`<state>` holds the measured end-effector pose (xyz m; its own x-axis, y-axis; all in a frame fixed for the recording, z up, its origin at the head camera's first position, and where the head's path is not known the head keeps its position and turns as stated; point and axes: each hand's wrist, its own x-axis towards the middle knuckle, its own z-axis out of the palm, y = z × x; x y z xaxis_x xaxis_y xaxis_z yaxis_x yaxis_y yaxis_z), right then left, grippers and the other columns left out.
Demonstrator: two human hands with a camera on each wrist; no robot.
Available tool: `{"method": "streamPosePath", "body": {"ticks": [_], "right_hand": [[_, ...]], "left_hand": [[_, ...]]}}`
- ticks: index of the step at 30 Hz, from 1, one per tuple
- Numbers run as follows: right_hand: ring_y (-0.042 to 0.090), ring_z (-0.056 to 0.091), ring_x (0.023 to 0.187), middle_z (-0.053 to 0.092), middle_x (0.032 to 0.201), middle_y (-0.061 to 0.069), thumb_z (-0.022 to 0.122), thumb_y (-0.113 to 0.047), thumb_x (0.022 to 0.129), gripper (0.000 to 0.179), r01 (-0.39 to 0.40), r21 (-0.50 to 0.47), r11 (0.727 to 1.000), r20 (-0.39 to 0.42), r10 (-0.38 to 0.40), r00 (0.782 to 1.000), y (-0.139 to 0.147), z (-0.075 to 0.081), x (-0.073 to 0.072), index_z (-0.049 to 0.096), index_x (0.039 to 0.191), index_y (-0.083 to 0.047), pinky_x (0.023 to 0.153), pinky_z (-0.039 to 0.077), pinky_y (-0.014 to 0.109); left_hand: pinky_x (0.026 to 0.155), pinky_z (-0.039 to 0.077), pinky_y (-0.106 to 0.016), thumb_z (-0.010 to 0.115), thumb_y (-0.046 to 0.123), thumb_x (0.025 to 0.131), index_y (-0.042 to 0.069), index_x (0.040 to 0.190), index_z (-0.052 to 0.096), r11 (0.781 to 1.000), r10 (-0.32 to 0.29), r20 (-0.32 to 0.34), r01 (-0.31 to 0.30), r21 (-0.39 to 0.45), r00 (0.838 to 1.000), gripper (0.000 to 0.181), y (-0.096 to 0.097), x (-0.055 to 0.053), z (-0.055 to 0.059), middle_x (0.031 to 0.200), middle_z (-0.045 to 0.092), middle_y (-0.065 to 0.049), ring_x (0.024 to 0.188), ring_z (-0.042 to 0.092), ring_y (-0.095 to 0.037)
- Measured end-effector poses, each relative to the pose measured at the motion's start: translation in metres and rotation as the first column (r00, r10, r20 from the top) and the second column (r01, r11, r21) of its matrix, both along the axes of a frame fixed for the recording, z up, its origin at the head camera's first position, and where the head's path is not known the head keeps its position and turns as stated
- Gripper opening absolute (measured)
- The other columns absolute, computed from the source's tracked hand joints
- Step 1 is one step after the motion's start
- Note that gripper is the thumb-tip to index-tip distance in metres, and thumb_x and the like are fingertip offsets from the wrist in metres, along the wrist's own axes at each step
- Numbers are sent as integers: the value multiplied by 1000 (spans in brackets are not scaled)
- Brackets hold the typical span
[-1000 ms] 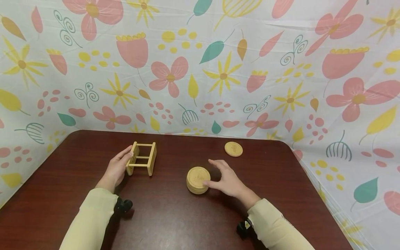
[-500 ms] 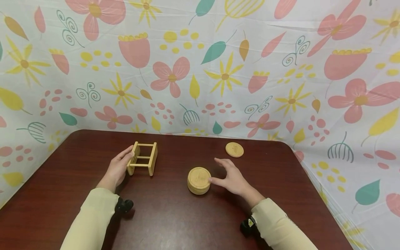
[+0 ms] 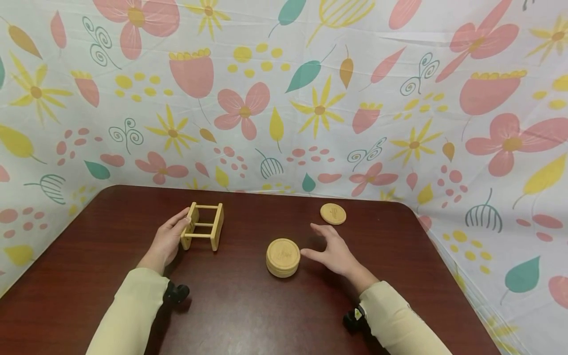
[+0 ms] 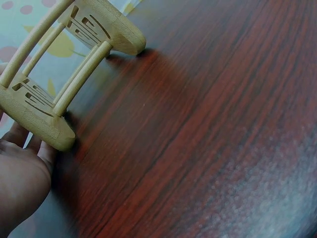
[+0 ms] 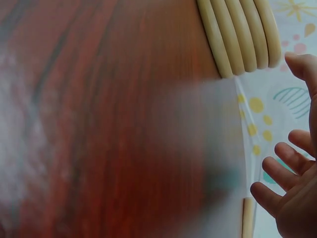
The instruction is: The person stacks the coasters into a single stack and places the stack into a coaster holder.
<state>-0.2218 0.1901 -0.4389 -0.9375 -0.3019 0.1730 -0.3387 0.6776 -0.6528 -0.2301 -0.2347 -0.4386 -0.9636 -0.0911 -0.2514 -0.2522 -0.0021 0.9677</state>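
Note:
My left hand [image 3: 166, 241] grips the left side of a small pale wooden coaster rack [image 3: 217, 227], which stands on the table with thin rods joining its two side panels. In the left wrist view, the rack's far panel [image 4: 126, 37] shows cut-out slots, and part of the hand [image 4: 22, 183] is at the near panel. A stack of round wooden coasters [image 3: 283, 256] sits mid-table. Just right of it, my right hand [image 3: 335, 254] hovers with fingers spread and holds nothing. The right wrist view shows the stacked coasters' rounded edges [image 5: 237, 37] near the thumb.
A single round coaster [image 3: 333, 213] lies flat toward the back right of the dark brown table [image 3: 248, 305]. Behind the table hangs a white cloth [image 3: 275, 98] printed with flowers and leaves. Each wrist carries a small black device.
My right hand has drawn away to the right; its thumb was at the top coaster's edge and is now apart from the stack. The left hand and rack have stayed put.

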Motion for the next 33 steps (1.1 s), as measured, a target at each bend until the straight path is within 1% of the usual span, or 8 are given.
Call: {"method": "streamPosePath", "body": {"ticks": [8,17,23,28,33], "right_hand": [[32,49,123,49,134,14,76,-45,76,81,35,-12,999,22,-34,999,8,-1,-6,44,141,-8,100,41,52],[33,47,126,48,138,15,76,-45,77,83,56,-10,998,50,-56,997,15,-3,-16,42,141,-5,103,40,52],[33,46,127,46,139,16,75,-45,77,84,81,-15,997,73,-79,994,20,-1,-22,41,142,-5,103,39,52],[33,46,126,47,137,16,75,-46,77,83,106,6,994,67,-106,992,24,-1,-27,41,142,-7,103,39,52],[34,47,124,46,137,18,75,-45,78,83,122,28,992,59,-124,991,30,-2,-31,41,142,-4,102,40,53]], "left_hand": [[118,17,-38,48,37,98,26,150,28,1000,-2,-20,2,7,1000,57,-1,0,-1,159,17,-4,145,19,-20],[118,19,-37,49,39,98,26,150,27,1000,-4,-18,4,12,1000,59,-1,-2,-1,159,17,-5,144,21,-21],[119,17,-38,49,41,97,26,150,27,1000,-13,-12,13,8,1000,59,-1,-2,1,159,15,-4,145,18,-21],[119,17,-39,48,40,98,27,150,26,1000,-18,-11,18,-2,1000,59,-2,-2,2,159,15,-4,145,18,-22],[118,19,-39,47,39,98,26,151,27,1000,-18,-18,18,2,1000,58,-2,-2,2,159,16,-5,144,20,-22]]}}
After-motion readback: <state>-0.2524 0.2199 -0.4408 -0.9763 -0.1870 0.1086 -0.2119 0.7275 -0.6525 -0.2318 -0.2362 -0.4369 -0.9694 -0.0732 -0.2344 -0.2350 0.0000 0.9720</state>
